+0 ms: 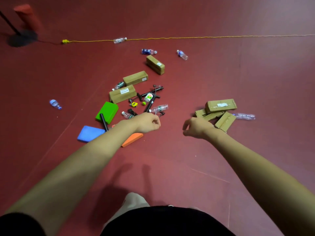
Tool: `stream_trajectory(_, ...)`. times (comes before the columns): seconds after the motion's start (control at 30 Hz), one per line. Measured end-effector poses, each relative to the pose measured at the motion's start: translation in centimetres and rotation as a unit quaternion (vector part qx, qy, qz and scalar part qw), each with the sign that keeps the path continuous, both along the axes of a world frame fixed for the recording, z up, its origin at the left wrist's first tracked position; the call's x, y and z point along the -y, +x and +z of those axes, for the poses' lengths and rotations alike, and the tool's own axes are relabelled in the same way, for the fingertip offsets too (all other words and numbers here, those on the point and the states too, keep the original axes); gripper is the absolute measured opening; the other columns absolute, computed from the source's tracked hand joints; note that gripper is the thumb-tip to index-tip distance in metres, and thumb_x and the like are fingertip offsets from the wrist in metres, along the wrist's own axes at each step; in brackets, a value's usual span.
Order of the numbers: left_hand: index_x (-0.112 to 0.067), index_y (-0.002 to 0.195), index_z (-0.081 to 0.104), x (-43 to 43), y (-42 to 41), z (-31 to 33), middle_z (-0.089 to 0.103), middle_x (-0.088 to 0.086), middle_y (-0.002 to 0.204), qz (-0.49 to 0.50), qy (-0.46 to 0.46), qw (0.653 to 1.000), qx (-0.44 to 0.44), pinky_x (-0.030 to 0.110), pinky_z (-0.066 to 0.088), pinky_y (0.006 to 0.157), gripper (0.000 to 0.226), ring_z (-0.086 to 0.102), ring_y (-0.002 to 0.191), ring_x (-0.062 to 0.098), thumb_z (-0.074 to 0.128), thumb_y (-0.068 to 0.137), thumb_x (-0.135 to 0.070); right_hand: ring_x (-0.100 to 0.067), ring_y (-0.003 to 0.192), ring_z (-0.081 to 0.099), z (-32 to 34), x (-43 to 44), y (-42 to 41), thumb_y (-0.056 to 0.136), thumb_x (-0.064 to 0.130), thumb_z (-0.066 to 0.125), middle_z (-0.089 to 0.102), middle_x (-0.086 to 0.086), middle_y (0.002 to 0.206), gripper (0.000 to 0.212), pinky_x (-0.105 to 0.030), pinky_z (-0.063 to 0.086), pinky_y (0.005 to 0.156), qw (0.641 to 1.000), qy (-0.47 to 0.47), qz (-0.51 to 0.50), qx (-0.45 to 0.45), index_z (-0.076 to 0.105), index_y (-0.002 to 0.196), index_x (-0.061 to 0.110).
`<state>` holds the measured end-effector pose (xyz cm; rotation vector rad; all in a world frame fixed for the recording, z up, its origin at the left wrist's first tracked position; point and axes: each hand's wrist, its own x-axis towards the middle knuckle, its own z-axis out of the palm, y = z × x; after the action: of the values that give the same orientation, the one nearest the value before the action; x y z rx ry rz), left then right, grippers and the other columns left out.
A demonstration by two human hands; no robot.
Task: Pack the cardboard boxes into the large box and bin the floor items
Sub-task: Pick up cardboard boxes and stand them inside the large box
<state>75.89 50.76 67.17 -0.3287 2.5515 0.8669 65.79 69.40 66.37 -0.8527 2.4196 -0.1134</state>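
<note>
One camera only, worn on the person's head, looking forward and steeply down at a red floor [187,159]. It is a wide-angle view, bending straight lines near the edges. Both bare forearms reach away from the lens into mid-frame. The green block [107,111] lies near the centre; scattered clutter spreads around and beyond it. A yellow cord [187,37] crosses the floor far beyond the block. The wearer's dark clothing fills the bottom edge, nearest the lens.

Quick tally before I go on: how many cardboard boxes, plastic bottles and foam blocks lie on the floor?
Cardboard boxes: 7, three loose, four piled at right
Plastic bottles: 8 clearly visible, e.g.
Foam blocks: 3, green, blue, orange
Total: 18
</note>
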Motion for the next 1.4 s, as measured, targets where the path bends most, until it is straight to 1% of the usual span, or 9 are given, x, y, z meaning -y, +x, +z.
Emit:
stream_trajectory(0.23,-0.013,0.102,0.066,-0.4,-13.6,-1.9,0.052,-0.012,0.073,-0.054,0.011,0.998,0.011,0.025,0.039,0.07,0.02,0.048,0.073,0.011,0.052,0.091,-0.02,-0.026,0.103,0.061,-2.8,-2.3,-10.8,0.082,0.025,0.062,0.067,-0.006,0.109,0.023,-0.032,0.05,0.086,0.996,0.006,-0.091,0.021,0.07,0.103,0.021)
stream_trajectory(0.4,-0.013,0.104,0.066,0.6,-25.1,-3.5,0.057,-0.003,0.091,-0.133,-0.011,0.991,0.013,0.027,0.043,0.079,0.019,0.052,0.085,0.014,0.052,0.091,-0.019,-0.026,0.094,0.059,-4.8,-3.0,-19.2,0.086,0.023,0.059,0.066,-0.008,0.107,0.023,-0.028,0.046,0.074,0.983,0.019,-0.181,0.033,0.068,0.104,0.013)
stream_trajectory(0.5,-0.013,0.102,0.065,0.9,-32.1,-3.4,0.057,-0.003,0.09,-0.165,-0.006,0.986,0.014,0.022,0.038,0.072,0.019,0.054,0.082,0.015,0.052,0.09,-0.016,-0.024,0.083,0.052,-5.6,-3.9,-23.7,0.086,0.026,0.059,0.063,-0.009,0.099,0.02,-0.026,0.039,0.069,0.969,0.035,-0.241,0.043,0.066,0.1,0.015)
stream_trajectory(0.6,-0.01,0.103,0.065,0.8,-38.3,-3.3,0.059,-0.001,0.088,-0.189,0.004,0.982,0.019,0.015,0.037,0.056,0.019,0.048,0.064,0.007,0.051,0.09,-0.012,-0.027,0.093,0.056,-6.3,-4.9,-27.7,0.085,0.029,0.06,0.061,-0.007,0.103,0.023,-0.028,0.042,0.071,0.951,0.052,-0.3,0.059,0.064,0.105,0.019)
stream_trajectory(0.67,-0.008,0.103,0.065,0.5,-42.0,-3.7,0.061,0.0,0.088,-0.206,0.008,0.978,0.025,0.008,0.034,0.052,0.02,0.048,0.065,0.009,0.05,0.089,-0.01,-0.027,0.1,0.059,-6.8,-5.7,-29.8,0.086,0.028,0.058,0.063,-0.007,0.108,0.025,-0.029,0.044,0.074,0.94,0.057,-0.329,0.072,0.065,0.108,0.018)
stream_trajectory(0.97,-0.019,0.101,0.064,-5.0,-57.7,-8.9,0.062,-0.002,0.096,-0.271,-0.024,0.96,0.065,0.032,0.047,0.089,0.019,0.058,0.095,0.02,0.05,0.088,-0.018,-0.027,0.104,0.06,-12.0,-11.9,-39.9,0.086,0.032,0.056,0.065,-0.007,0.115,0.03,-0.034,0.051,0.086,0.874,0.066,-0.468,0.115,0.066,0.111,0.019)
stream_trajectory(1.07,-0.022,0.109,0.058,-7.7,-63.0,-11.6,0.061,-0.005,0.101,-0.276,-0.038,0.958,0.07,0.034,0.046,0.092,0.023,0.058,0.103,0.021,0.049,0.088,-0.021,-0.027,0.11,0.057,-15.2,-14.1,-44.5,0.087,0.036,0.057,0.062,-0.007,0.121,0.036,-0.034,0.048,0.091,0.843,0.042,-0.519,0.133,0.06,0.119,0.02)
stream_trajectory(1.23,-0.02,0.131,0.043,-11.2,-70.8,-17.7,0.049,0.003,0.131,-0.26,-0.072,0.962,0.044,0.038,0.041,0.1,0.044,0.045,0.123,0.021,0.051,0.09,-0.032,-0.031,0.118,0.052,-21.5,-16.7,-50.7,0.086,0.034,0.059,0.055,-0.01,0.13,0.049,-0.037,0.045,0.091,0.798,0.03,-0.587,0.132,0.048,0.132,0.019)
stream_trajectory(1.4,-0.021,0.137,0.035,-13.2,-75.8,-27.1,0.042,0.002,0.137,-0.246,-0.094,0.962,0.068,0.038,0.04,0.094,0.054,0.044,0.124,0.021,0.051,0.089,-0.041,-0.035,0.127,0.039,-30.0,-17.0,-54.5,0.088,0.04,0.057,0.041,-0.012,0.14,0.059,-0.043,0.041,0.096,0.778,0.045,-0.609,0.149,0.038,0.139,0.017)
